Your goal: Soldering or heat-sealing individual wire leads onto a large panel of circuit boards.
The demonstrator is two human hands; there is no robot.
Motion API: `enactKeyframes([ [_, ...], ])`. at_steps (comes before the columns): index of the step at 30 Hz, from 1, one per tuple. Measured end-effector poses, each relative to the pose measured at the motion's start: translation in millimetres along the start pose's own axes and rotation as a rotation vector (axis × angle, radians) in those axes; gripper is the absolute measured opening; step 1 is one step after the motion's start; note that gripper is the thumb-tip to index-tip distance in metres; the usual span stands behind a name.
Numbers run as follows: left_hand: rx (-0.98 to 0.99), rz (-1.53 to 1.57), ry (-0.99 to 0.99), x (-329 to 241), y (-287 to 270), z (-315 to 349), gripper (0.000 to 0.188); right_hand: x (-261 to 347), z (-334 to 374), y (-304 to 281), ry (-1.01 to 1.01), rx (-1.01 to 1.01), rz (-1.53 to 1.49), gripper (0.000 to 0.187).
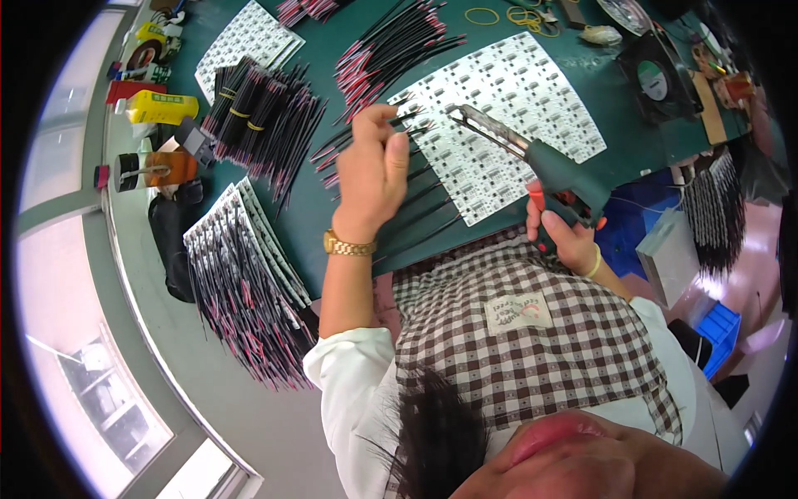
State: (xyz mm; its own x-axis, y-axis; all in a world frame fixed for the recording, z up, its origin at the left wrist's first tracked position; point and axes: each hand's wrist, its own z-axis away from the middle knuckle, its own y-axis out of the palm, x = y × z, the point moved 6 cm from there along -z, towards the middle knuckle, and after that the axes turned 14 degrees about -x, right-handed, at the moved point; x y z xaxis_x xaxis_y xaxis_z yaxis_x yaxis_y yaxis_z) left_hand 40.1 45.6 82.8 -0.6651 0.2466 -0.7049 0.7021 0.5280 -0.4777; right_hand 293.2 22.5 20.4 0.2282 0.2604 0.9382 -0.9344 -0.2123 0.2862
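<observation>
A white sheet of small circuit boards lies on the green table, with dark parts in rows. Over its left edge my left hand, a gold watch at the wrist, has its fingers curled on a black wire with a bare tip; the exact grip is partly hidden. More black wires run out from the sheet's left edge below this hand. My right hand is wrapped round the handle of a dark green soldering gun with a red trigger. The gun's metal tip is above the sheet, pointing toward my left hand and apart from it.
Loose red-and-black wires lie at the back. Banded wire bundles and stacked board sheets are to the left. Wired boards hang over the left table edge. A yellow bottle stands far left, a black fan at right.
</observation>
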Motion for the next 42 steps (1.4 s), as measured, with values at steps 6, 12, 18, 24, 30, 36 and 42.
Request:
enactKeyframes([
  [6, 0.012, -0.106, -0.145, 21, 28, 23, 0.015, -13, 1, -9, -0.081, 0.034, 0.059, 0.034],
  [12, 0.072, 0.001, -0.244, 35, 49, 26, 0.008, -16, -1, -17, -0.017, 0.024, 0.094, 0.034],
  [18, 0.064, -0.089, -0.209, 30, 46, 23, 0.010, -12, -4, -9, -0.088, 0.113, -0.003, 0.041],
  [24, 0.051, -0.152, -0.162, 32, 49, 22, 0.009, -24, -1, -10, 0.038, 0.101, -0.036, 0.040],
  [30, 0.062, -0.182, -0.159, 32, 51, 23, 0.009, -34, -1, -17, 0.100, 0.126, 0.161, 0.051],
  [36, 0.049, -0.183, -0.156, 31, 51, 23, 0.008, -42, 0, -19, 0.122, 0.148, 0.242, 0.041],
  [42, 0.052, -0.202, -0.148, 38, 50, 24, 0.008, -42, -6, -16, 0.006, 0.047, 0.165, 0.017],
])
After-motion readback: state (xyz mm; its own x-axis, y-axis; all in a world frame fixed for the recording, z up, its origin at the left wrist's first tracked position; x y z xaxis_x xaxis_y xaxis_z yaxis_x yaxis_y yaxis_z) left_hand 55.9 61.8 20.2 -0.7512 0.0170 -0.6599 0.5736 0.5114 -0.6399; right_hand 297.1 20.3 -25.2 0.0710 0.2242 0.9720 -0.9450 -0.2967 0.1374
